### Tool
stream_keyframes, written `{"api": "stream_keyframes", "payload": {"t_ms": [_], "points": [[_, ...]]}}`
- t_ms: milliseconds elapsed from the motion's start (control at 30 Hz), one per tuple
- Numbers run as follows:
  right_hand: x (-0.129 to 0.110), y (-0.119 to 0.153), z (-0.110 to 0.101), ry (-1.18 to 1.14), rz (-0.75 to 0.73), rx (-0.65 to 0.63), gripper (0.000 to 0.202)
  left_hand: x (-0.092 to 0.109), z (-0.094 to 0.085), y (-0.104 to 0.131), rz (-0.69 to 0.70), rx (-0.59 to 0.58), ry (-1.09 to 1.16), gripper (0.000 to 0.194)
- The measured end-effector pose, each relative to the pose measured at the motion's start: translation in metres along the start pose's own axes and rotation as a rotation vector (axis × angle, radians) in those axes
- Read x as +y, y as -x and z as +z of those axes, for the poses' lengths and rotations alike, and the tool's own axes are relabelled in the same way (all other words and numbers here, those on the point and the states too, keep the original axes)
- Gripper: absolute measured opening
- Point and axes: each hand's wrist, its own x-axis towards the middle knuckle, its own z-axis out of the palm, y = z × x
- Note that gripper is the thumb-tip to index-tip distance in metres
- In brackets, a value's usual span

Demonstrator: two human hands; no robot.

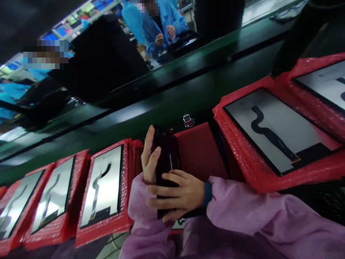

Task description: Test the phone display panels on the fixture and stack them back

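Note:
A dark, flat, rectangular device (167, 154) with small light lettering stands tilted between my hands. My left hand (151, 156) lies along its left edge, fingers pointing up, thumb at the device's edge. Across the lower front of the device stretches my right hand (179, 194), its fingers spread and its fingertips reaching the left side. A dark red flat pad (201, 151) sits just right of the device. Below my right hand, part of a light panel with a dark ribbon (178, 223) shows.
Stacks of red bubble wrap bear display panels at the left (104, 183) and right (269, 133). A small shiny metal object (188, 120) sits beyond the pad. Behind a dark green ledge (151, 108), a person in blue (164, 25) works at another station.

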Motion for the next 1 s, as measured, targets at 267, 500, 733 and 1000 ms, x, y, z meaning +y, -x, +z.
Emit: {"api": "stream_keyframes", "payload": {"t_ms": [267, 500, 733, 1000], "points": [[0.067, -0.015, -0.027, -0.017, 0.682, -0.266, 0.029, 0.012, 0.011, 0.005, -0.1, 0.1, 0.174, 0.05], [0.093, -0.004, -0.021, 0.176, 0.811, -0.592, 0.025, -0.002, 0.003, 0.006, -0.149, 0.056, 0.186, 0.056], [0.095, -0.006, -0.022, 0.205, 0.793, -0.636, 0.025, 0.008, 0.011, 0.007, -0.163, 0.095, 0.23, 0.06], [0.093, -0.01, -0.023, 0.261, 0.763, -0.738, 0.029, -0.016, 0.002, 0.009, -0.108, 0.053, 0.311, 0.057]]}}
